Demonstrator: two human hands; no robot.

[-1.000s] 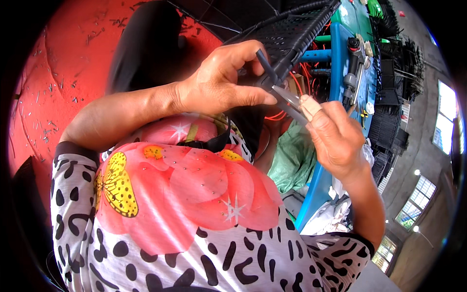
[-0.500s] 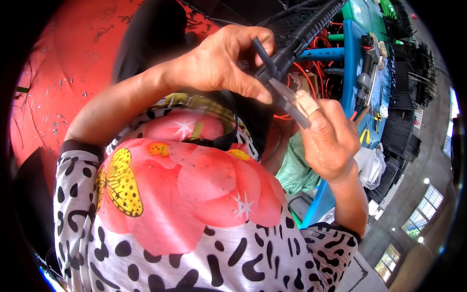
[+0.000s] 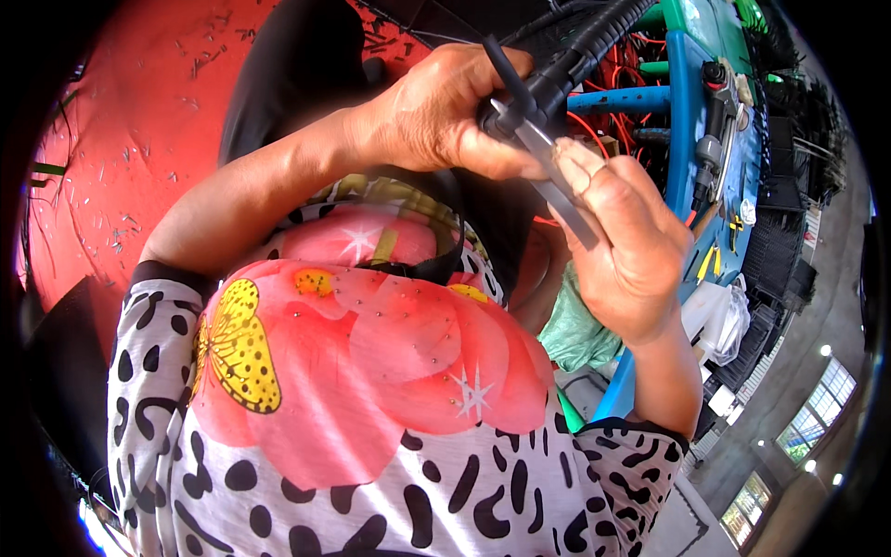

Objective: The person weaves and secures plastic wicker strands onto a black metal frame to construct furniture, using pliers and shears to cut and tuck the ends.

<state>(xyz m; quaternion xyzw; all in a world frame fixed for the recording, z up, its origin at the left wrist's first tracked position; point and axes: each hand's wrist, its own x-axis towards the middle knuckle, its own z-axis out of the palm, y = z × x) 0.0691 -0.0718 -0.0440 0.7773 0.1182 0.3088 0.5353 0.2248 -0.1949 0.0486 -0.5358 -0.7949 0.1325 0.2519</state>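
My left hand [image 3: 455,111] is closed around the end of a black, strip-wrapped tube [image 3: 594,46], its thumb pressed forward. A flat dark grey strip [image 3: 509,74] sticks up past the tube's end. Its lower length [image 3: 574,215] slants down beside my right palm. Pinched in the fingers of my right hand [image 3: 631,241] is a pointed metal blade [image 3: 534,139], like a small knife's; its handle is hidden. The blade lies along the strip, close to my left thumb. Light tape wraps one right finger.
A blue workbench [image 3: 685,121] at the right carries a power tool [image 3: 710,148] and yellow-handled pliers [image 3: 710,263]. Orange hoses [image 3: 589,130] hang behind the tube. A green sack [image 3: 580,320] sits below my right hand. Scraps litter the red floor [image 3: 158,121].
Both hands have shifted slightly right. The blade has tilted and moved nearer to the tube's end, and my left thumb now presses closer to it.
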